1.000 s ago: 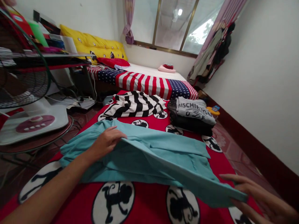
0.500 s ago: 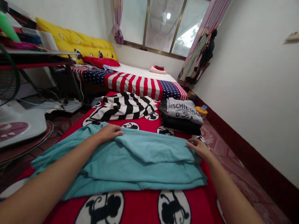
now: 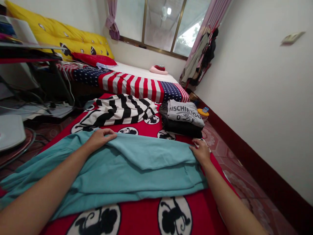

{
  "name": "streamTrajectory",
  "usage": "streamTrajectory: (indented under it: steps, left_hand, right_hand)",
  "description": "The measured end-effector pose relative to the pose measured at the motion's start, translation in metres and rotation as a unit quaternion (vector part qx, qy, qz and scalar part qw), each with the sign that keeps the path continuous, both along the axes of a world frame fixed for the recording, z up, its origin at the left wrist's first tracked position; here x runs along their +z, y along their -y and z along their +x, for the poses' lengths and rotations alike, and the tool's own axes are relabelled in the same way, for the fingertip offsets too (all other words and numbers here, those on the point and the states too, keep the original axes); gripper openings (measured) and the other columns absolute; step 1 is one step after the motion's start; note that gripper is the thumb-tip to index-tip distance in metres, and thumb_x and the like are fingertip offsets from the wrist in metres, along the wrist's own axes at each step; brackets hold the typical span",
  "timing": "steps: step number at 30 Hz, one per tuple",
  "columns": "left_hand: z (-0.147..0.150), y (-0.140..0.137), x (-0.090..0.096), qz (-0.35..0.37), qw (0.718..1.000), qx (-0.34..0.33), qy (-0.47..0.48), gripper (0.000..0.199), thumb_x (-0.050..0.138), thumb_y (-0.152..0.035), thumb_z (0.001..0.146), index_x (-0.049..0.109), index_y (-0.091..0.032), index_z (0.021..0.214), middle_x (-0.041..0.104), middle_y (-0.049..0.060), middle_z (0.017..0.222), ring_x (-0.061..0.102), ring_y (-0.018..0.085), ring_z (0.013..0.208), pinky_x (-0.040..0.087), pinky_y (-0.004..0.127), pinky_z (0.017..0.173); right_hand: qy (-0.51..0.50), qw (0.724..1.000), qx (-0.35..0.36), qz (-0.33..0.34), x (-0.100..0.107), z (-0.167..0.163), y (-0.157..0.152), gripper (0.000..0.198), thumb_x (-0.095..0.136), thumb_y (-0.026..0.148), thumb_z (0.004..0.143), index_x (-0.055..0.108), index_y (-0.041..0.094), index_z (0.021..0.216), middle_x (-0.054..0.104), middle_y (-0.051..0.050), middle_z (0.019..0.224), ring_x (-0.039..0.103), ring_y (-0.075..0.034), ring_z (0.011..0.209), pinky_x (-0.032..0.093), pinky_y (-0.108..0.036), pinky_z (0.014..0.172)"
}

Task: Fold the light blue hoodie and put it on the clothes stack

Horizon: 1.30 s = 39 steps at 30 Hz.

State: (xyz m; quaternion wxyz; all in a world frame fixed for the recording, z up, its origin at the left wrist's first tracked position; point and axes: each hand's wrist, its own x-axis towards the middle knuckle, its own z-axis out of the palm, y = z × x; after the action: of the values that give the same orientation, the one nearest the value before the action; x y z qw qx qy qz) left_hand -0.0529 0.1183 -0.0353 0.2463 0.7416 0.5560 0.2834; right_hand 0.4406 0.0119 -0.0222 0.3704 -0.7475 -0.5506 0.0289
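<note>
A light teal garment (image 3: 146, 181), partly folded, lies wide across a red blanket (image 3: 144, 217) with black-and-white cartoon mouse ovals. At its far edge, left of the middle, my left hand (image 3: 100, 141) is closed with fingers and thumb on the cloth. Beside the far right corner of the garment, my right hand (image 3: 202, 151) has its thumb and fingers apart. Beyond the garment lies a rumpled black-and-white striped garment (image 3: 124, 111). To its right is a stack of folded clothes, with a grey printed shirt (image 3: 184, 112) above black garments (image 3: 181, 127).
Behind stands a bed with a flag-patterned sheet (image 3: 132, 85), a red pillow (image 3: 95, 59) and a yellow cushion (image 3: 73, 39). A desk (image 3: 29, 49) and a white stool-like seat (image 3: 11, 132) are at left. A yellow-lidded container (image 3: 202, 113) stands near the right wall.
The view has shifted right, so things appear further left. My right hand has come slightly up and off the garment's right corner. My left hand stays at the far edge.
</note>
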Motion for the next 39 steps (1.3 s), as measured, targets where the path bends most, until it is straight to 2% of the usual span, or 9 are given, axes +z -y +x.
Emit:
streamTrajectory:
  steps: [4,6,10,13,18,23,29,33,39]
  left_hand:
    - [0.016,0.024,0.009,0.188,0.98,0.033,-0.054,0.029,0.052,-0.041,0.082,0.067,-0.02,0.096,0.065,0.008,0.1,0.059,0.027,0.1,0.044,0.039,0.094]
    - [0.035,0.048,0.018,0.23,0.972,-0.024,-0.051,0.029,0.048,-0.038,0.089,0.067,-0.021,0.102,0.063,0.008,0.107,0.056,0.025,0.106,0.042,0.039,0.099]
    - [0.076,0.097,0.025,0.181,0.944,-0.263,-0.084,0.039,0.056,-0.044,0.088,0.059,-0.026,0.122,0.057,0.008,0.127,0.052,0.025,0.115,0.041,0.039,0.101]
    - [0.092,0.114,0.019,0.133,0.929,-0.32,-0.129,0.026,0.051,-0.042,0.092,0.067,-0.022,0.098,0.064,0.007,0.105,0.057,0.023,0.099,0.044,0.037,0.09]
    - [0.11,0.109,0.019,0.11,0.945,-0.223,-0.212,0.046,0.034,-0.039,0.099,0.062,-0.018,0.069,0.06,0.006,0.072,0.057,0.022,0.078,0.045,0.036,0.074]
    - [0.14,0.097,0.011,0.154,0.966,-0.162,-0.132,0.026,0.05,-0.033,0.093,0.064,-0.02,0.109,0.06,0.009,0.111,0.059,0.024,0.102,0.047,0.035,0.088]
    - [0.14,0.066,-0.003,0.103,0.974,-0.007,-0.2,0.038,0.044,-0.029,0.094,0.054,-0.02,0.13,0.056,0.01,0.124,0.063,0.026,0.097,0.051,0.035,0.077]
    - [0.138,0.055,0.0,0.068,0.973,0.031,-0.22,0.03,0.047,-0.034,0.092,0.061,-0.023,0.116,0.061,0.007,0.108,0.065,0.024,0.085,0.049,0.032,0.067]
    - [0.137,0.057,-0.004,0.098,0.983,0.041,-0.151,0.016,0.051,-0.028,0.09,0.063,-0.02,0.093,0.062,0.005,0.097,0.063,0.023,0.088,0.048,0.031,0.073]
  right_hand:
    - [0.078,0.993,0.02,0.084,-0.003,-0.022,0.02,0.023,0.055,0.023,0.076,0.066,0.019,0.096,0.065,-0.01,0.108,0.055,-0.027,0.108,0.04,-0.046,0.098]
    - [0.08,0.989,0.071,0.101,-0.004,-0.039,0.034,0.018,0.053,0.023,0.08,0.065,0.019,0.093,0.066,-0.008,0.101,0.058,-0.024,0.1,0.043,-0.042,0.095]
    - [0.061,0.983,0.162,0.052,-0.006,-0.075,0.06,0.013,0.056,0.024,0.084,0.065,0.02,0.093,0.065,-0.007,0.101,0.058,-0.023,0.099,0.044,-0.039,0.091]
    - [0.115,0.973,0.199,-0.008,-0.007,-0.095,0.071,0.015,0.063,0.023,0.082,0.067,0.021,0.096,0.066,-0.007,0.104,0.056,-0.025,0.1,0.042,-0.042,0.091]
    - [0.086,0.972,0.217,0.011,0.003,-0.115,0.071,0.009,0.059,0.02,0.087,0.067,0.021,0.09,0.067,-0.006,0.099,0.058,-0.022,0.096,0.043,-0.037,0.089]
    - [0.037,0.977,0.201,0.067,0.012,-0.121,0.049,0.017,0.052,0.015,0.088,0.066,0.021,0.095,0.066,-0.005,0.103,0.06,-0.019,0.098,0.044,-0.033,0.09]
    - [0.051,0.998,-0.024,0.034,0.002,-0.044,0.018,0.032,0.048,0.011,0.079,0.066,0.016,0.104,0.064,-0.01,0.106,0.061,-0.021,0.097,0.047,-0.035,0.088]
    - [0.07,0.997,-0.035,-0.015,-0.01,-0.011,0.007,0.029,0.058,0.016,0.074,0.069,0.016,0.101,0.066,-0.009,0.1,0.061,-0.023,0.097,0.047,-0.035,0.086]
    - [0.114,0.99,-0.047,-0.073,-0.003,-0.018,0.002,0.009,0.06,0.017,0.076,0.069,0.018,0.077,0.065,-0.007,0.093,0.061,-0.021,0.086,0.045,-0.03,0.076]
